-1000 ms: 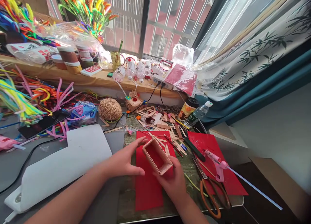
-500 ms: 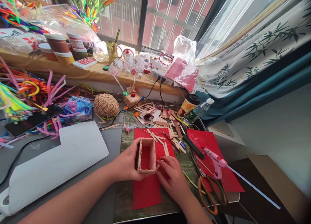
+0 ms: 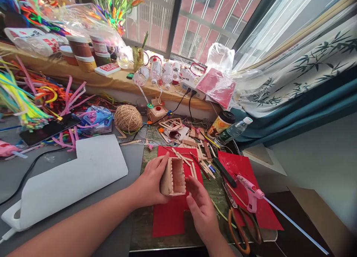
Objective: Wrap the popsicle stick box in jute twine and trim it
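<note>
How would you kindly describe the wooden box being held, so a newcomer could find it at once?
Below the window, find the central red paper. Over it, the left hand grips the wooden box; unlike the loose sticks beyond, it is hollow and open, with scalloped edges.

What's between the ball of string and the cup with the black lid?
In the head view: a small wooden box, a stick frame and scattered craft sticks.

A ball of twine (image 3: 128, 118) sits on the tabletop (image 3: 135, 153) beside a blue packet (image 3: 103, 117), with bright pipe cleaners (image 3: 30, 104) heaped farther left. At the back right, a clear bottle (image 3: 233, 131) stands next to a dark-lidded cup (image 3: 219, 126). Lidded jars (image 3: 79, 48) crowd the cloth-covered windowsill (image 3: 119, 83).
</note>
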A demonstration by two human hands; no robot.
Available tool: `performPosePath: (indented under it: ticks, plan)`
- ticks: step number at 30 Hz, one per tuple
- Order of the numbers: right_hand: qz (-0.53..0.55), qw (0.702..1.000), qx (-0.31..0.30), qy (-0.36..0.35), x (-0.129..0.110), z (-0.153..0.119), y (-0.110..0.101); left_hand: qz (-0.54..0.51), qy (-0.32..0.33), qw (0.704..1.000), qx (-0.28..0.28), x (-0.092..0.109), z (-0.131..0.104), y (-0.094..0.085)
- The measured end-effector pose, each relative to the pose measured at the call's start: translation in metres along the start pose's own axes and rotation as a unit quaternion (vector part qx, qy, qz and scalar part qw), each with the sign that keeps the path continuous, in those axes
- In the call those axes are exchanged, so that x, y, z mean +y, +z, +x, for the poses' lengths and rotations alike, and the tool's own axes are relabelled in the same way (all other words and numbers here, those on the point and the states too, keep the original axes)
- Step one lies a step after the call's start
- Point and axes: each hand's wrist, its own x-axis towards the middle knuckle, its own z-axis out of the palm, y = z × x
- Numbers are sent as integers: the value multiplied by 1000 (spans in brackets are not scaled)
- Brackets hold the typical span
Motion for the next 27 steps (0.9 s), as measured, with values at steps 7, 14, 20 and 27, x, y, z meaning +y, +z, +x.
performPosePath:
  ticks: [7, 14, 20, 27]
  plan:
    - [144, 982, 39, 116, -4, 11, 44, 19, 14, 999, 22, -4, 0, -8]
    - [22, 998, 9, -54, -17, 14, 33, -166, -23, 985, -38, 3, -4, -8]
    - [124, 990, 71, 9, 2, 34, 43, -157, -103, 973, -133, -3, -6, -1]
    - [152, 984, 88, 34, 13, 28, 48, -150, -42, 981, -120, 5, 6, -10]
